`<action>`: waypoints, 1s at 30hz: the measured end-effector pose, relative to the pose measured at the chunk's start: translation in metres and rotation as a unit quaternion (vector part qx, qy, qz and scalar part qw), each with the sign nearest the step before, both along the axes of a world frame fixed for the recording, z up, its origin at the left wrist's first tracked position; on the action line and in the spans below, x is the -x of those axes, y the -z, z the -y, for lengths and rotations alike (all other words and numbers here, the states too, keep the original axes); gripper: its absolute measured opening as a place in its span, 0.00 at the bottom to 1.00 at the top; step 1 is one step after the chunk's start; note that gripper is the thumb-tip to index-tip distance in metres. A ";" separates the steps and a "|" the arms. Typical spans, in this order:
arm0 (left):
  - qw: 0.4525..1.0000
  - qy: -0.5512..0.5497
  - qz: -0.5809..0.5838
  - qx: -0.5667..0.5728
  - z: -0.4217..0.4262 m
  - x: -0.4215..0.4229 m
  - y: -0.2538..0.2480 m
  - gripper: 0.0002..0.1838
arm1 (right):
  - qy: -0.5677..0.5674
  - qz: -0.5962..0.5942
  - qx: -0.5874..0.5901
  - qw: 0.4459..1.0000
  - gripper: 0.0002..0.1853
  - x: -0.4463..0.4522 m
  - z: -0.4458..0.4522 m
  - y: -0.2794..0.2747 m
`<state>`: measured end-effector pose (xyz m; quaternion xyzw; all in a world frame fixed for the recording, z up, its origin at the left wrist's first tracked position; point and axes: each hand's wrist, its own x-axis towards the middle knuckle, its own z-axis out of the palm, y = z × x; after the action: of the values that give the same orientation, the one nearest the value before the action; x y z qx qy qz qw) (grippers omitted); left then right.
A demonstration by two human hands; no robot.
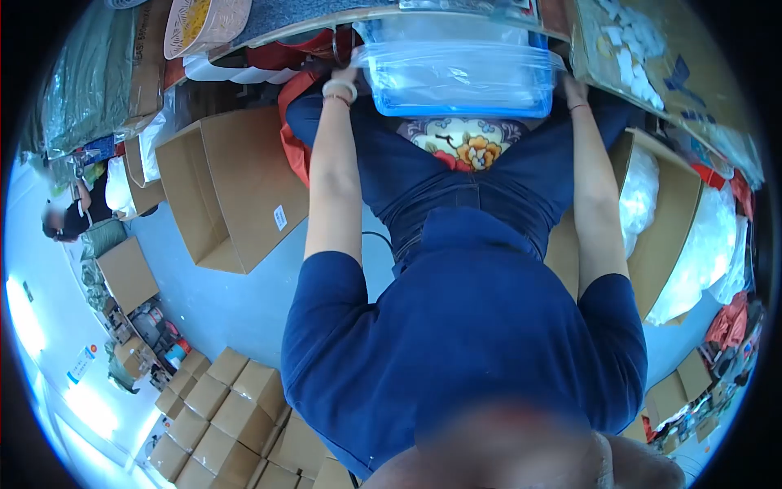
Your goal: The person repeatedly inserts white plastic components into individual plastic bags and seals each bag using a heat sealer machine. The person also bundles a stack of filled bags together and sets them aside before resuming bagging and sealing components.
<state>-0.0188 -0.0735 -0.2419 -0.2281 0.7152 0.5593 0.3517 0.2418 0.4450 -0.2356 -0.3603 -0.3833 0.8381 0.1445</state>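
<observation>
A blue-edged plastic bin (464, 109) sits above my lap at the table edge. Across its top stretches a clear plastic bag (456, 63), drawn out to both sides. My left hand (345, 75), with bracelets at the wrist, is closed at the bag's left end beside the bin. At the other end my right hand (575, 90) appears closed on the bag too. The fingertips of both hands are partly hidden. Under the bin lies a flowered cushion or cloth (476, 151) between my thighs.
An open cardboard box (232, 196) stands left of my legs. Another box (680, 204) on the right holds clear plastic bags (639, 200). White pieces (631, 49) and a pink basket (216, 24) rest on the tables. Stacked cartons (220, 424) stand behind. Another person (77, 212) is far left.
</observation>
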 end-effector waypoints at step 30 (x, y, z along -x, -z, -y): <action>0.718 0.486 -0.260 0.426 -0.043 0.060 -0.123 0.21 | -0.164 0.078 -0.733 0.656 0.22 0.139 0.019 -0.118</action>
<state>-0.0788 -0.0301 -0.1191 0.1793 0.9538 -0.0149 0.2408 0.1026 0.4259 -0.1171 -0.1327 -0.9359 0.2640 0.1916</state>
